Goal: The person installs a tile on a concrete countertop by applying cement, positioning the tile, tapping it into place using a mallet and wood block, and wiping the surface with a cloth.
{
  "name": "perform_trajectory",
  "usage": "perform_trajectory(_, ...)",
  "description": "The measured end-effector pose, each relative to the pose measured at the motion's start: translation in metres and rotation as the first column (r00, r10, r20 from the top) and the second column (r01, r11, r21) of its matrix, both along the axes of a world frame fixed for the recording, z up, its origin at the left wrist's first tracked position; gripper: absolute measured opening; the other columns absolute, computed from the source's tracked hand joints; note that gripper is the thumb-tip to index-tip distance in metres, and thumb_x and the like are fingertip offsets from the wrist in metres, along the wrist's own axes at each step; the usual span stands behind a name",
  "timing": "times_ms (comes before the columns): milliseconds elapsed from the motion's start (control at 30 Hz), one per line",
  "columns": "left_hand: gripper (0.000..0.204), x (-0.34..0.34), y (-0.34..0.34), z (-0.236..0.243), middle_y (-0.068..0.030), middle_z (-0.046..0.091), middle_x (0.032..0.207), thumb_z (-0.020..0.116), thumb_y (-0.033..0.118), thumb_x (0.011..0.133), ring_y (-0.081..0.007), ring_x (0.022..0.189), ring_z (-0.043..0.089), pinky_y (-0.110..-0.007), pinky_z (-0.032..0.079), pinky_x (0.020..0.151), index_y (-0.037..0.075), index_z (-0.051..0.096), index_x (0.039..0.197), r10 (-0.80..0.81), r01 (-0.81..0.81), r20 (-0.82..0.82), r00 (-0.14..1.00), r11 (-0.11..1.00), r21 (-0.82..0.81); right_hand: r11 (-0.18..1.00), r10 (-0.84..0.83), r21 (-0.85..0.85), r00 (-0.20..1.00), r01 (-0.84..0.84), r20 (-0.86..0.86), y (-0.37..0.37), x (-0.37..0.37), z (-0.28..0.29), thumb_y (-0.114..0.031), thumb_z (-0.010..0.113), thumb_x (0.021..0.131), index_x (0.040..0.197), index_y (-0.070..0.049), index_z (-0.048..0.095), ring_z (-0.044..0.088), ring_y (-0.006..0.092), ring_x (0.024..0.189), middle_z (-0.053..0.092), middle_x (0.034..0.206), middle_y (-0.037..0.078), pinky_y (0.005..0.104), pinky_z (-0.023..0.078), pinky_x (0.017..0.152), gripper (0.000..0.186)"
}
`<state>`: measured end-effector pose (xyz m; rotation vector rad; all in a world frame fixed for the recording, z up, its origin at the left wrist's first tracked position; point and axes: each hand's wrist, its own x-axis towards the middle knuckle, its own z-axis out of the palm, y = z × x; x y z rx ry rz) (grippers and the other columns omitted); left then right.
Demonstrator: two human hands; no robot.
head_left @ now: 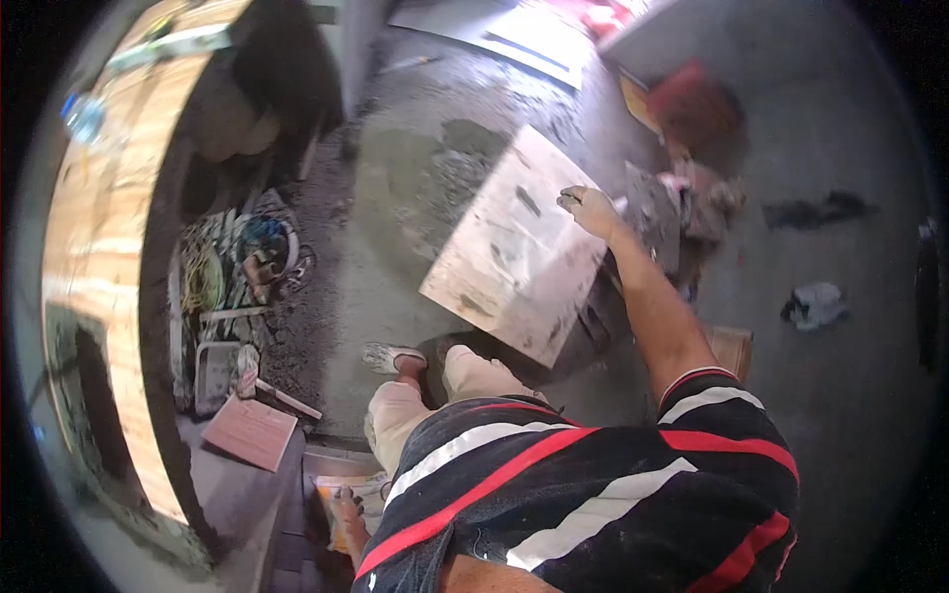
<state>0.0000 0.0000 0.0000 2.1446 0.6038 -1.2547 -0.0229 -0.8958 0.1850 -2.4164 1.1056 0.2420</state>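
My right hand [590,211] is over the right edge of a pale rectangular board [504,217] marked with dark smears. Its fingers are curled, with a small dark bit at their tips that I cannot make out. On the board's surface lies a short dark strip [529,202]. Low at my left side, my left hand [346,506] is against a yellow-and-white package [336,489]. Its fingers show only in part, so its grip is unclear.
A light wooden surface [109,227] runs along the left, with a clear blue-capped bottle [83,117] on it. Beside it are tangled cords [203,272], a grey tray [214,376] and a reddish-brown tile [250,432]. Crumpled cloth [819,304] and a red object [695,109] lie right.
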Motion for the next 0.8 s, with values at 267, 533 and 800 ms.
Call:
perform_trajectory(267, 0.032, 0.061, -0.176, -0.016, -0.0066, 0.067, 0.091, 0.06, 0.031, 0.097, -0.0174, 0.068, 0.061, -0.031, 0.043, 0.057, 0.007, 0.066, 0.116, -0.083, 0.122, 0.203, 0.976, 0.974, -0.192, 0.971, -0.238, -0.079, 0.911, 0.224, -0.337, 0.034, -0.363, -0.062, -0.034, 0.063, 0.094, 0.112, -0.002, 0.073, 0.066, 0.0448, 0.108, 0.071, 0.113, 0.026, 0.0489, 0.051, 0.093, 0.038)
perform_trajectory(533, 0.038, 0.103, -0.245, -0.095, -0.0071, 0.069, 0.083, 0.062, 0.032, 0.097, -0.0195, 0.071, 0.064, -0.036, 0.052, 0.063, 0.0, 0.071, 0.114, -0.519, 0.499, -0.057, 0.853, 0.843, -0.202, 0.837, -0.482, -0.025, 0.713, 0.547, -0.509, 0.182, -0.535, -0.069, -0.037, 0.066, 0.092, 0.119, -0.004, 0.072, 0.068, 0.0412, 0.104, 0.073, 0.11, 0.024, 0.0479, 0.052, 0.09, 0.043)
perform_trajectory(800, 0.028, 0.117, -0.338, -0.075, -0.0047, 0.067, 0.083, 0.065, 0.025, 0.097, -0.0155, 0.07, 0.062, -0.032, 0.049, 0.058, 0.002, 0.07, 0.113, -0.411, 0.432, 0.14, 0.901, 0.88, -0.196, 0.62, -0.669, 0.177, 0.633, 0.764, -0.389, 0.169, -0.57, -0.074, -0.032, 0.068, 0.093, 0.098, -0.001, 0.071, 0.062, 0.019, 0.067, 0.068, 0.079, 0.008, 0.0378, 0.051, 0.062, 0.032)
